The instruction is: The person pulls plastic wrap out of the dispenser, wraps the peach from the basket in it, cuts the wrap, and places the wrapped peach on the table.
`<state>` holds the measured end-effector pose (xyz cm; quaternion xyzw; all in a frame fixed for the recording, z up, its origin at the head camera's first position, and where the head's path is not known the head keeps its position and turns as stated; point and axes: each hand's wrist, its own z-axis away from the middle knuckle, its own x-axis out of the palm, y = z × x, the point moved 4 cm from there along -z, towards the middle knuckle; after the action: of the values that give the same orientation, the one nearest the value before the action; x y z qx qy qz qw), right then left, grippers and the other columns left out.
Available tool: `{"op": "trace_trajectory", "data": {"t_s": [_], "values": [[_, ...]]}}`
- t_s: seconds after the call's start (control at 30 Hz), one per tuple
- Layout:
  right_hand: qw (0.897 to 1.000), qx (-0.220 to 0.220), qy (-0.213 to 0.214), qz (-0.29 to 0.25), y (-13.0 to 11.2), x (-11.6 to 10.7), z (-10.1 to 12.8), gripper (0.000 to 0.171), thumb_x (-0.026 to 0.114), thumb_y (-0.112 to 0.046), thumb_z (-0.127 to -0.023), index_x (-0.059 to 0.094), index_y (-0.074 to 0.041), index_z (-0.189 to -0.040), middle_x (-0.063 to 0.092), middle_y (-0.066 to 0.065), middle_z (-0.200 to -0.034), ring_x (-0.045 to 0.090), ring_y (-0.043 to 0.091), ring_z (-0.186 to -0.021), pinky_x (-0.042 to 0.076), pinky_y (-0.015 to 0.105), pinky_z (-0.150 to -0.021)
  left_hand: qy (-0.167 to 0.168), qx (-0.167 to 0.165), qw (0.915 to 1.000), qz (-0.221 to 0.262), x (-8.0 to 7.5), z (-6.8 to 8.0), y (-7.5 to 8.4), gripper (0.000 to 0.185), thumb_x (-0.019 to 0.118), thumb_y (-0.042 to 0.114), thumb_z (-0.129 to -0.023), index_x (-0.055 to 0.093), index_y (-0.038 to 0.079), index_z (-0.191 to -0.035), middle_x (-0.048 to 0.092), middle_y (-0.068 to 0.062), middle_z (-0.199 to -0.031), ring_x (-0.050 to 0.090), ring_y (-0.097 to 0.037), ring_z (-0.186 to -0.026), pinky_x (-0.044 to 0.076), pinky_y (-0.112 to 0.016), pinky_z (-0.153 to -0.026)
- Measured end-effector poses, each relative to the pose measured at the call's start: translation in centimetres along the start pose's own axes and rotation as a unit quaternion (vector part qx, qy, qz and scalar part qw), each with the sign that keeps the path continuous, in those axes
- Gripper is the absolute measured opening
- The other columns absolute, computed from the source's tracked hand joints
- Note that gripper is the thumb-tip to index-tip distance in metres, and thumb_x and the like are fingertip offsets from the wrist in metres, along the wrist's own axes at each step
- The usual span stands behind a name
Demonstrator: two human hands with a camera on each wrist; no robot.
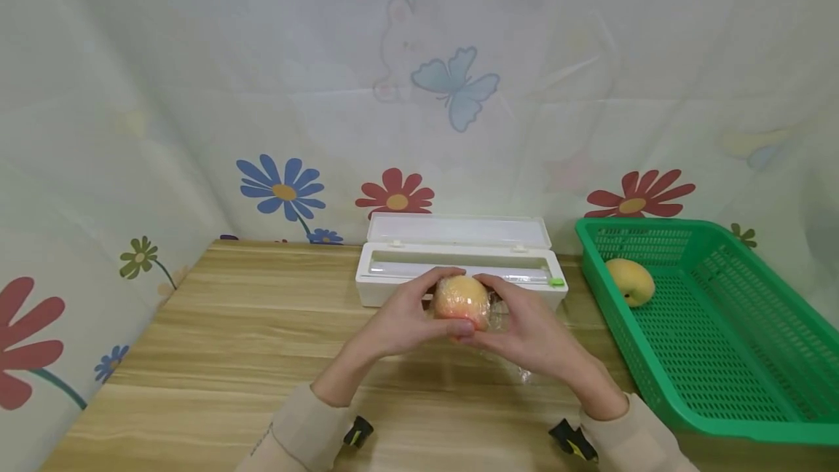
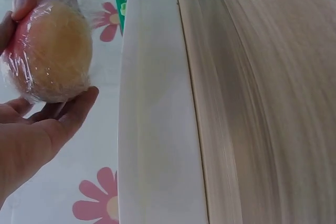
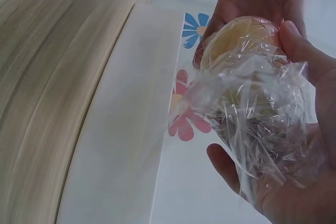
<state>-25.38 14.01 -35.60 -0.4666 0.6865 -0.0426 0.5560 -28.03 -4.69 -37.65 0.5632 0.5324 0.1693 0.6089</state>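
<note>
A round yellow-and-red peach (image 1: 462,300), covered in clear cling film, is held above the table in front of a white box. The left hand (image 1: 408,317) grips it from the left, fingertips along its far side and thumb at the near side. From the right, the right hand (image 1: 532,326) holds it, its thumb pressing the peach's skin in the right wrist view. Loose, crumpled cling film (image 3: 257,124) bunches at the peach's right side, over the right palm. In the left wrist view, the film lies tight and shiny over the peach (image 2: 55,51).
The white cling film box (image 1: 393,290) stands with its lid raised, a film roll (image 1: 459,272) inside and a green slider (image 1: 556,282) at its right end. To the right, a green basket (image 1: 662,377) holds another yellow peach (image 1: 631,281). A patterned curtain (image 1: 328,93) hangs behind the wooden table (image 1: 262,326).
</note>
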Motion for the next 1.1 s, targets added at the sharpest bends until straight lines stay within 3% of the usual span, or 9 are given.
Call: {"op": "trace_trajectory", "data": {"t_s": [0.47, 0.6, 0.67, 0.73, 0.83, 0.87, 0.93, 1.0, 1.1], "values": [[0.998, -0.052, -0.010, -0.026, 0.0, 0.1, 0.0, 0.080, 0.090, -0.038, -0.078, 0.054, -0.015, -0.146, 0.061, -0.004, -0.136, 0.058, 0.015, -0.120, 0.050, 0.044, -0.101, -0.011, 0.005, 0.9980, 0.062, -0.1, 0.0, -0.4, 0.059, 0.090, 0.035, -0.081, 0.055, 0.023, -0.126, 0.061, 0.001, -0.119, 0.060, -0.021, -0.107, 0.055, -0.037, -0.088], [0.999, -0.054, -0.004, -0.009, 0.1, 0.0, 0.1, 0.077, 0.087, -0.039, -0.083, 0.053, -0.012, -0.146, 0.060, 0.001, -0.139, 0.058, 0.021, -0.124, 0.049, 0.048, -0.102, 0.010, -0.007, 0.9978, 0.065, -0.1, 0.1, -0.3, 0.057, 0.088, 0.038, -0.082, 0.056, 0.021, -0.126, 0.062, 0.000, -0.117, 0.061, -0.022, -0.105, 0.057, -0.037, -0.086], [0.996, -0.080, 0.032, 0.027, -0.2, -0.4, 0.2, 0.074, 0.081, -0.048, -0.085, 0.056, -0.007, -0.142, 0.060, 0.006, -0.138, 0.056, 0.026, -0.126, 0.049, 0.050, -0.101, 0.036, -0.016, 0.9980, 0.051, -0.1, 0.1, -0.3, 0.058, 0.086, 0.041, -0.084, 0.056, 0.019, -0.128, 0.062, 0.000, -0.117, 0.062, -0.021, -0.104, 0.057, -0.036, -0.086], [0.985, -0.127, 0.104, 0.056, -0.9, -1.1, 0.4, 0.068, 0.076, -0.055, -0.087, 0.063, -0.003, -0.130, 0.064, 0.010, -0.129, 0.057, 0.030, -0.120, 0.049, 0.048, -0.100, 0.070, -0.029, 0.9965, 0.036, -0.3, 0.1, -0.4, 0.061, 0.086, 0.043, -0.084, 0.055, 0.016, -0.129, 0.062, 0.000, -0.116, 0.062, -0.020, -0.103, 0.057, -0.035, -0.086], [0.946, -0.217, 0.230, 0.074, -2.5, -2.1, 1.0, 0.054, 0.072, -0.056, -0.091, 0.071, -0.003, -0.101, 0.068, 0.009, -0.104, 0.061, 0.028, -0.099, 0.050, 0.037, -0.087, 0.124, -0.046, 0.9911, 0.015, -0.8, 0.1, -0.6, 0.063, 0.085, 0.045, -0.084, 0.056, 0.013, -0.129, 0.062, -0.001, -0.115, 0.062, -0.020, -0.102, 0.057, -0.036, -0.086], [0.932, -0.245, 0.258, 0.063, -3.0, -2.2, 1.2, 0.046, 0.072, -0.050, -0.094, 0.071, -0.005, -0.091, 0.068, 0.006, -0.093, 0.061, 0.025, -0.088, 0.049, 0.033, -0.080, 0.139, -0.050, 0.9889, 0.013, -1.0, 0.1, -0.6, 0.063, 0.085, 0.046, -0.083, 0.057, 0.012, -0.128, 0.063, -0.001, -0.114, 0.062, -0.020, -0.101, 0.057, -0.036, -0.085], [0.917, -0.278, 0.283, 0.051, -3.8, -2.1, 1.6, 0.038, 0.069, -0.040, -0.099, 0.067, -0.008, -0.079, 0.062, -0.001, -0.076, 0.057, 0.016, -0.069, 0.046, 0.024, -0.065, 0.166, -0.052, 0.9848, 0.009, -1.3, 0.1, -0.8, 0.063, 0.085, 0.047, -0.083, 0.058, 0.011, -0.126, 0.064, -0.003, -0.112, 0.063, -0.020, -0.098, 0.058, -0.036, -0.083], [0.921, -0.271, 0.277, 0.041, -4.1, -1.6, 1.8, 0.031, 0.064, -0.028, -0.103, 0.064, -0.011, -0.076, 0.057, -0.007, -0.068, 0.050, 0.008, -0.057, 0.042, 0.019, -0.052, 0.183, -0.053, 0.9816, 0.005, -1.5, 0.1, -0.8, 0.062, 0.085, 0.048, -0.083, 0.058, 0.010, -0.125, 0.065, -0.003, -0.110, 0.064, -0.021, -0.096, 0.058, -0.035, -0.079], [0.945, -0.197, 0.260, 0.029, -3.7, -0.6, 1.7, 0.018, 0.063, -0.011, -0.097, 0.064, -0.012, -0.080, 0.056, -0.009, -0.067, 0.050, 0.003, -0.056, 0.044, 0.020, -0.047, 0.201, -0.054, 0.9782, -0.004, -1.7, 0.1, -0.7, 0.063, 0.083, 0.051, -0.083, 0.058, 0.010, -0.123, 0.065, -0.003, -0.107, 0.063, -0.020, -0.092, 0.057, -0.034, -0.075]]}}
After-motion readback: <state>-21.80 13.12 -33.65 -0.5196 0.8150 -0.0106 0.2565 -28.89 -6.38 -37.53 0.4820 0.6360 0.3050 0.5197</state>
